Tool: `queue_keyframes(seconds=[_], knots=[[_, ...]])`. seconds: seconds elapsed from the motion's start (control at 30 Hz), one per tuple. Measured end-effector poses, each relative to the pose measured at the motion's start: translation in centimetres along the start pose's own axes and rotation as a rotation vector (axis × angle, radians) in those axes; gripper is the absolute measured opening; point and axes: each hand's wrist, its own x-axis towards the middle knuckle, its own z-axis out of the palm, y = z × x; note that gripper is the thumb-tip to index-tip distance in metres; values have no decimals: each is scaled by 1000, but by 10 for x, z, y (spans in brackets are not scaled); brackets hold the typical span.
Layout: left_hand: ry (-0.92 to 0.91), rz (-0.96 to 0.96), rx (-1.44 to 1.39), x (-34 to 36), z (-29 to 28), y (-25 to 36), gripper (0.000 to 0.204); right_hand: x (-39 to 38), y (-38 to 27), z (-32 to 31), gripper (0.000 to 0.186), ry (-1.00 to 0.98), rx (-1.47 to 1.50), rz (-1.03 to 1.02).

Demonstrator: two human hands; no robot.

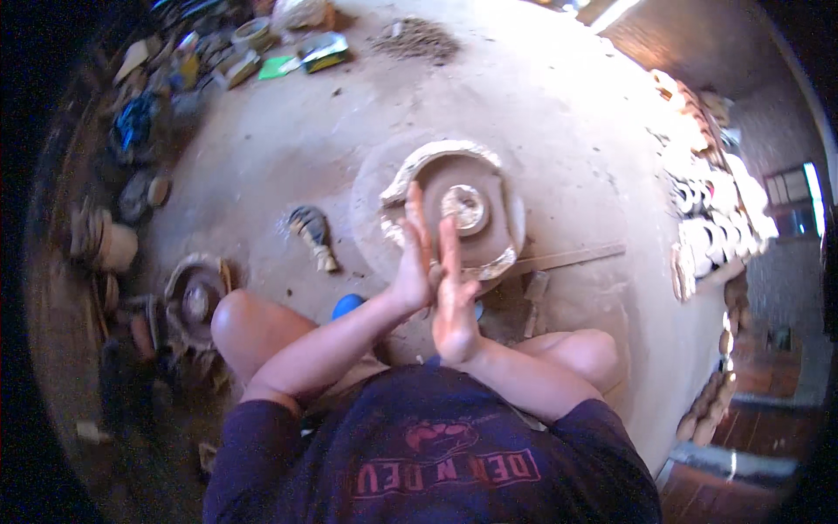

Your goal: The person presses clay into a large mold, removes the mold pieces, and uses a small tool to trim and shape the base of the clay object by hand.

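My left hand (415, 262) and my right hand (454, 306) meet in front of me, palms facing and fingers stretched out forward. Their heels are close together or touching. Whether something small lies between the palms cannot be made out. Just beyond the fingertips is a potter's wheel with a round, pale wheel head (464, 210). A basin (454, 148) with a rough, clay-crusted rim surrounds it, and my fingers reach over its near left side. I see no clay piece standing on the wheel head. A rounded blue thing (347, 305) shows beside my left forearm.
A dark-ended tool with a pale handle (312, 237) lies on the floor left of the wheel. A wooden strip (572, 256) extends rightward. A second wheel (196, 299) stands by my left knee. Containers (253, 35) and dry clay (415, 39) lie far off; pots (720, 240) are stacked right.
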Motion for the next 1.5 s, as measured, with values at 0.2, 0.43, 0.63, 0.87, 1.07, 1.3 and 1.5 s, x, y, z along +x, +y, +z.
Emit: queue_keyframes(seconds=[0.2,0.43,0.63,0.87,1.07,1.3,1.5], knots=[[-41,188,269,5,-16,-24,83,11,22,-15,91,85,181,177],[96,336,513,18,-26,-41,77,35,39,-16,85,140,387,360],[641,-31,748,34,-97,-74,74,54,82,-35,49,-55,-244,423],[519,-229,1035,11,-105,-101,51,117,83,-68,30,-391,-1166,97],[506,-199,1064,24,-120,-102,48,138,105,-68,28,-457,-1160,28],[512,-142,1077,37,-133,-102,50,158,111,-58,30,-504,-1233,121],[479,-163,1095,45,-138,-98,53,153,119,-66,27,-400,-1193,86]])
